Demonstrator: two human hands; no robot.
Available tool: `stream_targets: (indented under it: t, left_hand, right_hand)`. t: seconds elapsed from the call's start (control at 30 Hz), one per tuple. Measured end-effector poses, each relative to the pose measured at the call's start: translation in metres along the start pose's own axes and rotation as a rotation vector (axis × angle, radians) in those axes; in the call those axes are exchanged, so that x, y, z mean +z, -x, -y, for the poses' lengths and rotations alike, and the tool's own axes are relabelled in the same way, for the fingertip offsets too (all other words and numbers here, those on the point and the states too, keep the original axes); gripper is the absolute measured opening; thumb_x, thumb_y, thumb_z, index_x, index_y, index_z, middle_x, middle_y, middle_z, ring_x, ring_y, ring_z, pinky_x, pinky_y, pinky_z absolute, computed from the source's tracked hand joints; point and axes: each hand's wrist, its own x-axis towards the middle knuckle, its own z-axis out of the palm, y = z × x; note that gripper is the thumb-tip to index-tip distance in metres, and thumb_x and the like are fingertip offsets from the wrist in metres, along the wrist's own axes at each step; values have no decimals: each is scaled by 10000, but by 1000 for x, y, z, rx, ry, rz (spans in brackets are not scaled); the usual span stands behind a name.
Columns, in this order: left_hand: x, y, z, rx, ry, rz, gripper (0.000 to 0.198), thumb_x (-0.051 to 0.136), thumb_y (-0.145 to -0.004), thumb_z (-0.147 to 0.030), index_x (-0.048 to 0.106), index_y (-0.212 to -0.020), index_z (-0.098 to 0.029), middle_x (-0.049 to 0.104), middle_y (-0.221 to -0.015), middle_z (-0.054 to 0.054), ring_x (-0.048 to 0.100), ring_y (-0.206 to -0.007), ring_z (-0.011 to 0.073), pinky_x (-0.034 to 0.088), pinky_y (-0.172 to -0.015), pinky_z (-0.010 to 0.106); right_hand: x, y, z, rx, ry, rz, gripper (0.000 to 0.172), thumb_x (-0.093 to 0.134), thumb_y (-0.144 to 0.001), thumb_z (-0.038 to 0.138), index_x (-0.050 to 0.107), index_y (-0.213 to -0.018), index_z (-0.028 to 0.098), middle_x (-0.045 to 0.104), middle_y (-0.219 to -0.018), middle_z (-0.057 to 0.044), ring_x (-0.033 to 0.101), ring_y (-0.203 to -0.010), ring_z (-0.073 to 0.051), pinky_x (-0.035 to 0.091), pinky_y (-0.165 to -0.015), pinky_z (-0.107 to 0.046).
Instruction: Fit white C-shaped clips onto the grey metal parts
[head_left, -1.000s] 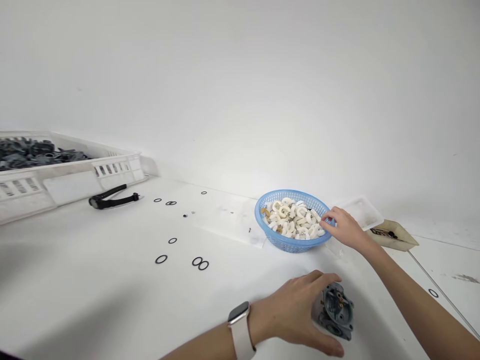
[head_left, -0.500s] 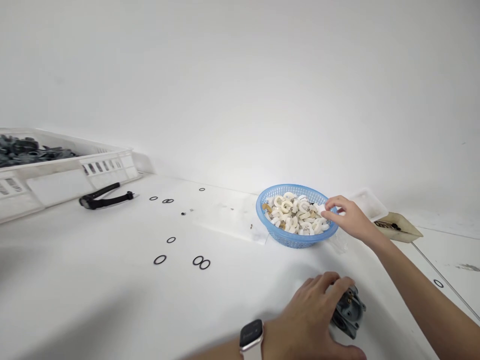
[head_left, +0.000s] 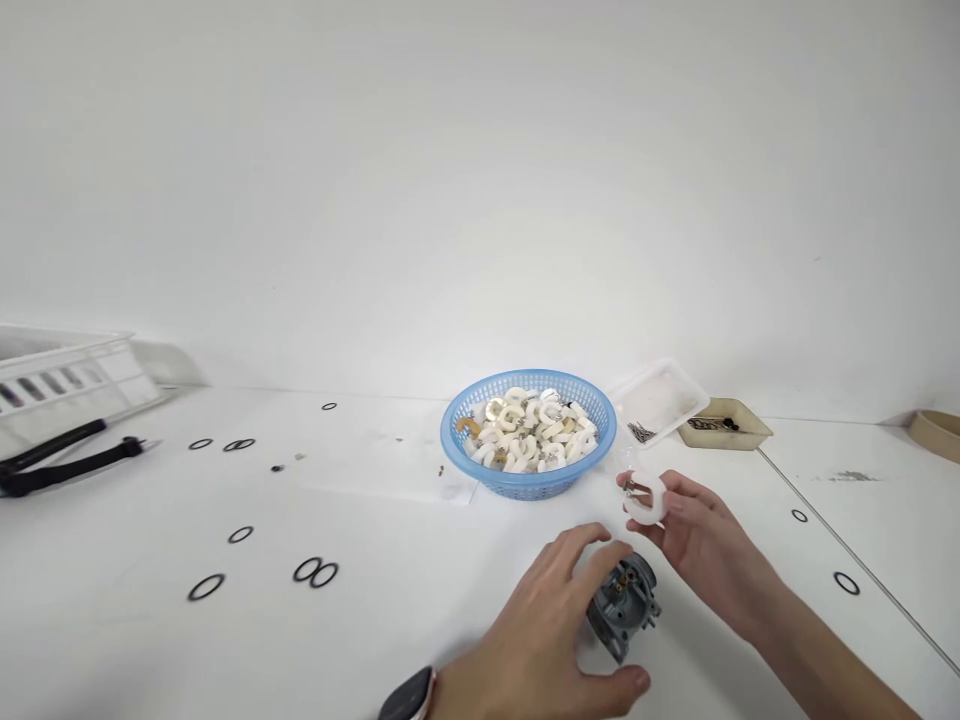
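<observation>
My left hand point(head_left: 551, 620), with a watch point(head_left: 409, 695) on its wrist, curls over a grey metal carburetor body point(head_left: 628, 600) on the white table. Its fingertips rest at the top edge of the body and the thumb lies along the near side. Small brass parts show inside the body's upturned opening. My right hand point(head_left: 701, 535) pinches a white C-shaped carburetor float point(head_left: 646, 500) with a small metal bracket, held just above and beyond the carburetor. Behind it stands a blue basket point(head_left: 529, 490) heaped with similar white and yellowed floats.
Several black rubber rings point(head_left: 206, 587) lie scattered at left, with two more at right. Black-handled pliers point(head_left: 67, 460) and a white crate point(head_left: 75, 385) are far left. A white tray point(head_left: 671, 385) with small pins and a beige tray point(head_left: 727, 435) stand beyond my right hand.
My right hand has come from the basket's right rim toward the carburetor with a float in it. My left hand stays at the carburetor. The view has turned right.
</observation>
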Motion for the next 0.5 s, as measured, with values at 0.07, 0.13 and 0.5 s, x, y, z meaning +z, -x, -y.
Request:
stream_targets:
  t: [0.07,0.13,0.5]
  left_hand:
    - [-1,2,1,30,66,-93,685,812,-761,-373,549,-1383,-257,480,-1495,132,460,-1362,366,432,-1136,502]
    - [-1,4,2,73,173,-194,551,724,-875,-462,574,-1363,-258,536,-1451,125,497,-1335,348,441,-1129,484]
    - [-11,9,-6,-92,653,-202,509,682,-901,-639,704,-1198,-226,698,-1140,94,619,-1101,304,520,-986,432]
  right_hand:
    - [6,9,-1,-367,386,-94,102,669,-955,296,644,-885,227,692,-1203,-117,672,-1114,-283,606,-883,-429]
    - [13,18,-2,-766,782,-139,80,661,-932,140,671,-961,214,644,-1208,-131,653,-1126,-273,581,-932,-429]
    - [32,28,-9,-989,954,-132,155,591,-934,57,656,-970,194,591,-1052,-114,614,-934,-233,556,-748,-383]
